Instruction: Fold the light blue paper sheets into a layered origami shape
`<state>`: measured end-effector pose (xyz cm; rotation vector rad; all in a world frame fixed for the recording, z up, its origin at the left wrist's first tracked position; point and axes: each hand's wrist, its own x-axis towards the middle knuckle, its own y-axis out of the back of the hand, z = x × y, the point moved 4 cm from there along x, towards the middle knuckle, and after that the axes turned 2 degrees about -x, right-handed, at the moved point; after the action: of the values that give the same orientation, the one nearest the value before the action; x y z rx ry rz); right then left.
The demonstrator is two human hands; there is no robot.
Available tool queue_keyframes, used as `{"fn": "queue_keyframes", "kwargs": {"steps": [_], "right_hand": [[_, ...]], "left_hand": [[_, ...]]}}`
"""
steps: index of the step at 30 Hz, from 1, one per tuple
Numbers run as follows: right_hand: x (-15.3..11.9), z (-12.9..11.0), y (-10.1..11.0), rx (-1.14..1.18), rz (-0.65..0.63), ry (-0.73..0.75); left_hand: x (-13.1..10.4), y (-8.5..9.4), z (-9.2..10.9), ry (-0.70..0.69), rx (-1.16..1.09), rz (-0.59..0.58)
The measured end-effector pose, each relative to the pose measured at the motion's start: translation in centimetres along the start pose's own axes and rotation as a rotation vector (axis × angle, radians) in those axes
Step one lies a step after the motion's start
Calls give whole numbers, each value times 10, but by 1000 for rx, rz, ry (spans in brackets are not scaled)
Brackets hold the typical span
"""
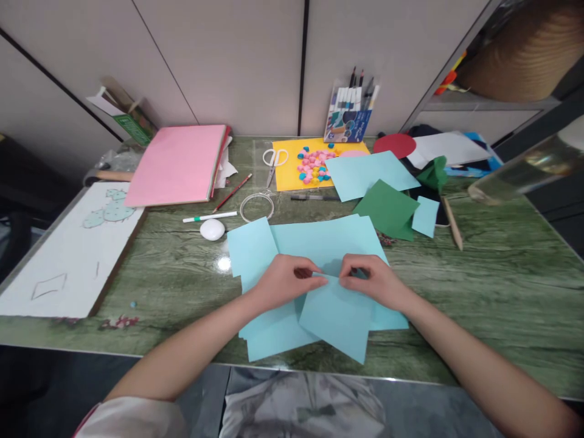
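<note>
Between both hands a squarish light blue sheet of paper [340, 313] is held up at its top edge. My left hand [289, 280] pinches that edge at the left with thumb and forefinger. A short way to the right, my right hand [371, 281] pinches the same edge, its fingers curled. Beneath them lie several larger light blue sheets [314, 240], overlapping at angles on the table. A smaller blue piece [253, 243] rests on their left side. The held sheet covers part of the pile.
Behind the pile are green paper [387, 210], scissors [274, 161], a wire ring [256, 208] and yellow paper [285, 173] bearing small coloured balls. A white egg-shaped object [212, 229], a pink stack [177, 164] and a cactus drawing [68, 255] lie left. A clear container [524, 167] stands right.
</note>
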<state>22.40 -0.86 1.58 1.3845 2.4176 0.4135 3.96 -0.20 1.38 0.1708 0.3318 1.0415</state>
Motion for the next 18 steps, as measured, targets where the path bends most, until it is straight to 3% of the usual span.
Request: {"fn": "queue_keyframes", "kwargs": {"steps": [4, 12, 18], "right_hand": [[0, 0, -1, -10, 6, -3], [0, 4, 17, -17, 2, -32], [-1, 8, 36, 61, -69, -74]], "left_hand": [[-2, 0, 0, -28, 41, 30], [4, 27, 4, -63, 86, 82], [7, 39, 4, -60, 27, 35]]}}
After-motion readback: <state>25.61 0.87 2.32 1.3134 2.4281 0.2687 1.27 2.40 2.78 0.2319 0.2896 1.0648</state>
